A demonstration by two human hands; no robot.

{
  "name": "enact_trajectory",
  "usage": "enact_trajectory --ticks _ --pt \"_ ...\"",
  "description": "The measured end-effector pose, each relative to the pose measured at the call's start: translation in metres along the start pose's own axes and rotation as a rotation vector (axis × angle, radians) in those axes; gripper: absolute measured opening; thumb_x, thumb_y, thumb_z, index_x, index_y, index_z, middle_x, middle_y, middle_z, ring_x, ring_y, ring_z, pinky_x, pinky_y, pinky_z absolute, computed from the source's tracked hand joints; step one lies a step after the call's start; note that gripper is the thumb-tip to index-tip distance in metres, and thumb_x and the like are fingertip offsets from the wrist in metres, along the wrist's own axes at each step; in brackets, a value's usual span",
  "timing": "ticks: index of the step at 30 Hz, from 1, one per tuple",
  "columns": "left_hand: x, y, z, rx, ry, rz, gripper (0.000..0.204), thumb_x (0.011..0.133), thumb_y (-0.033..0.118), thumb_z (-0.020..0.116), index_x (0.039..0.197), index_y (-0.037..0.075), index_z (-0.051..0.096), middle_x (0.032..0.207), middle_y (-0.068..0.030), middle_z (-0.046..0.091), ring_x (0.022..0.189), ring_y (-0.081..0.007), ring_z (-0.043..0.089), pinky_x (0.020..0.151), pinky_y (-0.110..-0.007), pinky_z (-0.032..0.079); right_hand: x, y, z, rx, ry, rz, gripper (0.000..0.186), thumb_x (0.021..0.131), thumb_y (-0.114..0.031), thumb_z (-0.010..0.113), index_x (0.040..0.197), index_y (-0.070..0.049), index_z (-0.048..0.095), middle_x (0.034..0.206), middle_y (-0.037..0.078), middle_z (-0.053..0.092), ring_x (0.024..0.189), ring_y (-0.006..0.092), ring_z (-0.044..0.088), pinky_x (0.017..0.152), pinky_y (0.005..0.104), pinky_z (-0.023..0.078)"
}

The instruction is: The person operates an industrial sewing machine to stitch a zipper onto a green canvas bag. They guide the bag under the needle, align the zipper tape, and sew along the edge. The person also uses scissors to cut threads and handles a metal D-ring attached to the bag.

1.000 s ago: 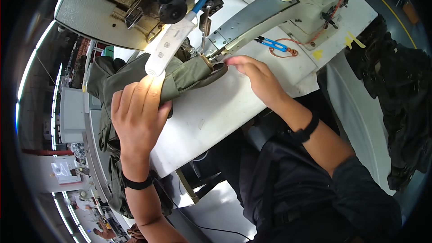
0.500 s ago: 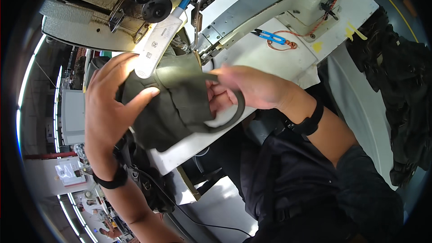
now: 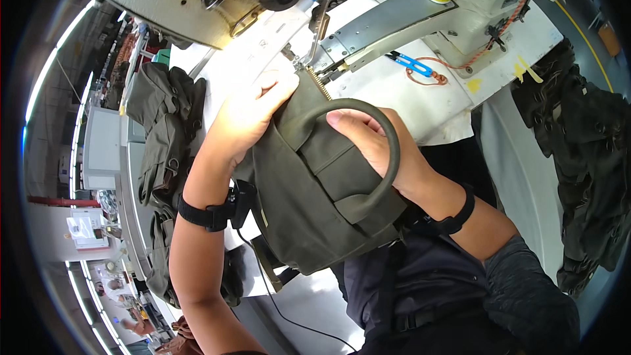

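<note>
A dark olive fabric bag (image 3: 299,200) with a rounded handle (image 3: 394,151) lies tilted between my hands, its body reaching past the table's near edge. My left hand (image 3: 250,112) is closed on the bag's upper left edge, brightly lit, fingers curled near the sewing machine's needle area. My right hand (image 3: 388,148) grips the bag's right side, its thumb showing inside the handle loop and its other fingers hidden behind the fabric. At the bag's top edge a brass-toothed zipper (image 3: 319,84) runs beside the machine's narrow metal arm (image 3: 378,33).
The sewing machine head (image 3: 164,0) overhangs the upper left, with a white lamp bar (image 3: 279,36) on a blue tube. Blue thread snips (image 3: 413,64) on an orange cord lie on the white table (image 3: 434,115). Dark bags are piled at left (image 3: 164,105) and right (image 3: 585,164).
The bag has turned, so its handle and front panel now face up. My left hand has moved right and closed on its edge; my right hand has moved right and lower.
</note>
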State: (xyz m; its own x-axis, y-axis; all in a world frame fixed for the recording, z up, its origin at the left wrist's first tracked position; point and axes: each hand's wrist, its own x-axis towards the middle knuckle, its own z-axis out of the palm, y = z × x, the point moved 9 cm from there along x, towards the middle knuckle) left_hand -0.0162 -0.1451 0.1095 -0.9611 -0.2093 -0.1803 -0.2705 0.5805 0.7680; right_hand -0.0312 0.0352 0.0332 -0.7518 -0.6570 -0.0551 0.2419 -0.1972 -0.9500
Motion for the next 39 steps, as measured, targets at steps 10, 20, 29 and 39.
enact_trajectory --ticks 10,20,29,39 --pt "0.002 0.001 -0.001 -0.251 -0.008 0.012 0.028 0.099 0.020 0.073 0.116 -0.002 0.075 0.118 -0.0053 0.071 0.111 -0.0137 0.063 0.102 -0.029 0.047 0.000 -0.003 0.001 -0.092 0.084 -0.142 0.031 0.103 -0.022 0.068 0.083 0.001 0.062 0.068 -0.005 0.048 0.067 0.0042 0.039 0.059 0.0269 0.034" --pt "0.006 -0.004 -0.003 -0.325 0.004 -0.020 0.038 0.099 0.023 0.073 0.128 -0.002 0.071 0.122 -0.0055 0.072 0.111 -0.0128 0.063 0.100 -0.028 0.049 -0.001 -0.007 0.001 -0.011 0.107 -0.101 0.026 0.103 -0.021 0.070 0.089 0.002 0.069 0.072 -0.008 0.048 0.069 0.0020 0.038 0.060 0.0250 0.032" --pt "0.020 -0.004 -0.008 -0.319 -0.055 0.118 0.033 0.100 0.021 0.073 0.123 -0.003 0.074 0.116 -0.0048 0.074 0.103 -0.0118 0.066 0.095 -0.028 0.051 -0.011 -0.004 0.002 0.033 0.148 -0.001 0.024 0.100 -0.018 0.074 0.098 0.006 0.076 0.076 -0.009 0.052 0.072 0.0021 0.041 0.063 0.0247 0.032" --pt "0.045 -0.024 -0.025 -0.446 -0.101 0.054 0.033 0.097 0.015 0.073 0.124 -0.003 0.073 0.120 -0.0073 0.075 0.110 -0.0128 0.066 0.100 -0.027 0.049 0.023 -0.007 0.004 0.000 0.132 -0.112 0.018 0.099 -0.012 0.073 0.096 0.006 0.077 0.079 -0.003 0.065 0.071 0.0042 0.053 0.066 0.0232 0.042"
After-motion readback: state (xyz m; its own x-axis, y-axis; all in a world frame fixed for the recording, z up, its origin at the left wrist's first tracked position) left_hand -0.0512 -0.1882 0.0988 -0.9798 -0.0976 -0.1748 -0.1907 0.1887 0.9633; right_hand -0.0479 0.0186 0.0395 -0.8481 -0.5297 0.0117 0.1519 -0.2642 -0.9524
